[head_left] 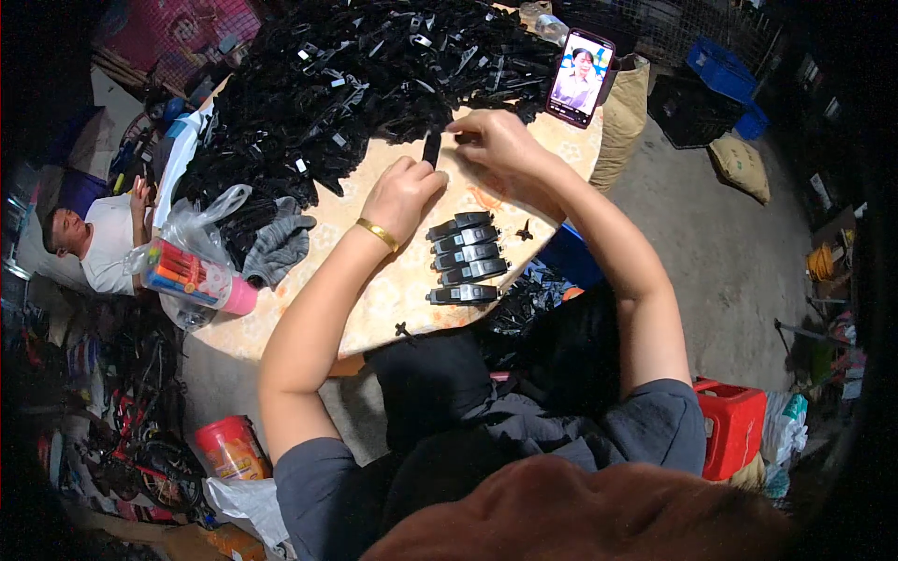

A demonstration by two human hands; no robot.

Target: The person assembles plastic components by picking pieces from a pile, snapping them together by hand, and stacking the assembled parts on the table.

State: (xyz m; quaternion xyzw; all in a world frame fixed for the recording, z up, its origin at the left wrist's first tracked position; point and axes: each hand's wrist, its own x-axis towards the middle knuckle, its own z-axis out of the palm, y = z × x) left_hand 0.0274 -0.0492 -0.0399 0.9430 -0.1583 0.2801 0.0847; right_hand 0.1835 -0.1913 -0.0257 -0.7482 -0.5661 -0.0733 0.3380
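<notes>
A slim black plastic part (431, 148) stands up from the fingers of my left hand (402, 198), which is closed on its lower end. Just to the right, my right hand (502, 142) hovers near the part with thumb and fingertips drawn together. Whatever those fingertips pinch, if anything, is too small to make out. Beyond both hands spreads a big heap of black plastic parts (309, 103). Closer to me, several black clip-like pieces (468, 252) lie in a stacked row on the patterned tabletop (374, 299). Small black cross-shaped bits (525, 230) lie near the table's edge.
A lit phone (580, 79) leans at the table's far right. Left are a pen tub (201, 279), a plastic bag (213, 210) and grey gloves (281, 245). Below the edge lie more black parts (538, 299). A person (108, 238) is at left; a red container (730, 421) stands right.
</notes>
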